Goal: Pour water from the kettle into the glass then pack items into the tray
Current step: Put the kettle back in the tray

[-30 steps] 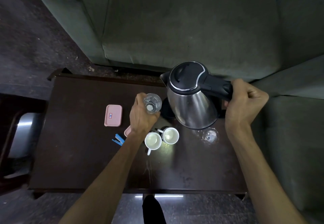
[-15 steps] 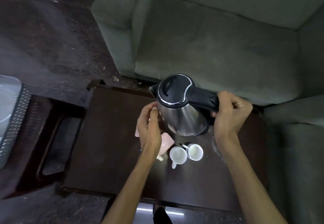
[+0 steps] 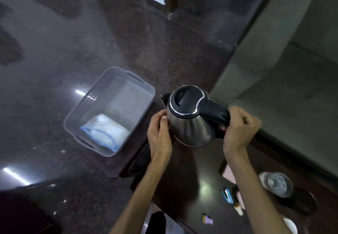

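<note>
Closest to the person, on the dark wooden table [image 3: 182,188], lie some small things: a blue clip [image 3: 226,196], a small purple object [image 3: 207,219] near the table edge, and the rim of a white cup [image 3: 290,225] at the lower right corner. A little further stands the glass [image 3: 278,184], upright on the table at the right, just beside the right forearm; it is blurred, so I cannot tell what it has inside. A pink thing [image 3: 228,174] shows partly behind the same forearm. Above the table, both hands hold the kettle [image 3: 190,124], which is steel with a black lid and is lifted near the table's far left end. The right hand [image 3: 241,125] is closed around the black handle. The left hand [image 3: 159,135] is pressed with its fingers against the steel side, not wrapped around anything. Beyond the kettle, to the left, the grey tray [image 3: 87,102] sits on the dark floor, with a white and blue packet [image 3: 105,130] inside it. To the right is a green sofa [image 3: 283,78].
</note>
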`<state>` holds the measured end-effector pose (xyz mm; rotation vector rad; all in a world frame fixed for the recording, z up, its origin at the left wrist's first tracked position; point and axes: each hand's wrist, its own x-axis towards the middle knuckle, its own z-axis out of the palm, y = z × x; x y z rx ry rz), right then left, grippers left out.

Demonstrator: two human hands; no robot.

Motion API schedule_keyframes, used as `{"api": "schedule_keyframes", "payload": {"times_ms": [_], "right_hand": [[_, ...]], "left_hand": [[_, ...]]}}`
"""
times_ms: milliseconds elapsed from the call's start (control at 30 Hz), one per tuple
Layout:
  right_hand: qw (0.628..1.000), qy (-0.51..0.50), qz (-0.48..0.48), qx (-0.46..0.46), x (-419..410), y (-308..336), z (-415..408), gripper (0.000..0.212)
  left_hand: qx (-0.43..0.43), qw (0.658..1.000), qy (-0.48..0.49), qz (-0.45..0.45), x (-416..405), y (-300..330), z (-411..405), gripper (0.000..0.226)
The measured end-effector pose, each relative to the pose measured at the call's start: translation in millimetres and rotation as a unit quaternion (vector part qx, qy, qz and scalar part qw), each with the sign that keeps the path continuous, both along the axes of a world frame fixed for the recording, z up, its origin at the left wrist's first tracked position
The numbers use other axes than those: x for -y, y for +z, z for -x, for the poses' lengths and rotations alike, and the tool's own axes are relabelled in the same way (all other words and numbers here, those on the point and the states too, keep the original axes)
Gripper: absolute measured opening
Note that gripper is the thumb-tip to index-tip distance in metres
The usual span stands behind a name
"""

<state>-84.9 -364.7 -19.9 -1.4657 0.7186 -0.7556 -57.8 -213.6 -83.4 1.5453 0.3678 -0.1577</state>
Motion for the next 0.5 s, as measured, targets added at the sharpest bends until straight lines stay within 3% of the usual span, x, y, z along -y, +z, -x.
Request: {"api": "schedule_keyframes", "payload": {"times_ms": [333, 500], "right_hand": [[0.992, 0.104, -0.064, 0.039, -149, -13, -146, 0.044], [0.991, 0.083, -0.100, 0.040, -198, -54, -190, 0.054]], "left_hand": [[0.070, 0.993, 0.063, -0.069, -155, 9, -127, 0.030], [0.056, 0.972, 0.114, -0.199, -215, -13, -132, 0.036]]}}
